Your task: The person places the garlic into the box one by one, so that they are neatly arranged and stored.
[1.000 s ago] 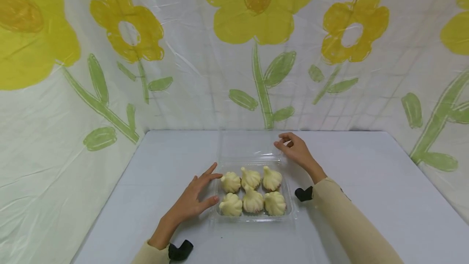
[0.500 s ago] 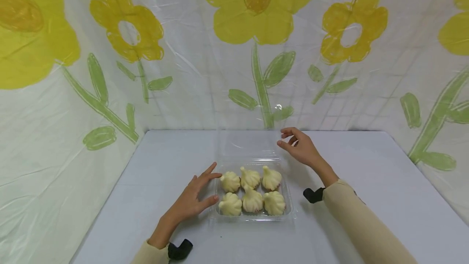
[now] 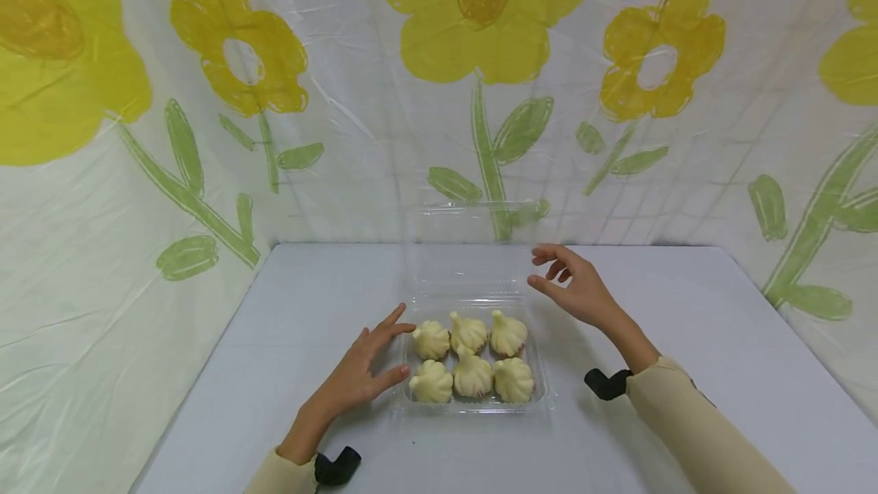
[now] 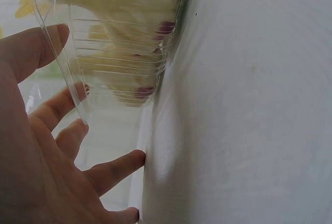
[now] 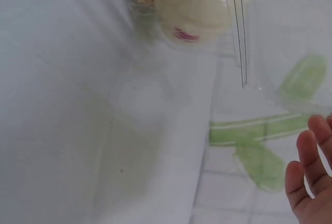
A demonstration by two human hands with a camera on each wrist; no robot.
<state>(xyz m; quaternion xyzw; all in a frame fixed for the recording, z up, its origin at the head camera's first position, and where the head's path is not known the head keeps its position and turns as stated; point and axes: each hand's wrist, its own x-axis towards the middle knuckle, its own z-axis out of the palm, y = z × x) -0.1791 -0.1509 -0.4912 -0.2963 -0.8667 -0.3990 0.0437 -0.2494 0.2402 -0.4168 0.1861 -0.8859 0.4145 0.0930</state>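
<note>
A clear plastic clamshell box stands on the table with several garlic bulbs in two rows. Its transparent lid is raised at the far side, hinged along the back edge. My left hand rests at the box's left side, fingers spread, thumb and forefinger at the rim; in the left wrist view the thumb lies against the clear wall. Beside the lid's right edge, my right hand hovers with loosely bent fingers and holds nothing. Only its fingers appear in the right wrist view, near the lid.
A white cloth covers the table. Behind it hangs a white sheet painted with yellow flowers and green leaves. A black wrist mount sits by the left sleeve, another black mount by the right.
My right hand has drawn away to the right from the lid's edge. The lid's top edge now stands higher in view. My left hand and the garlic have stayed put.
</note>
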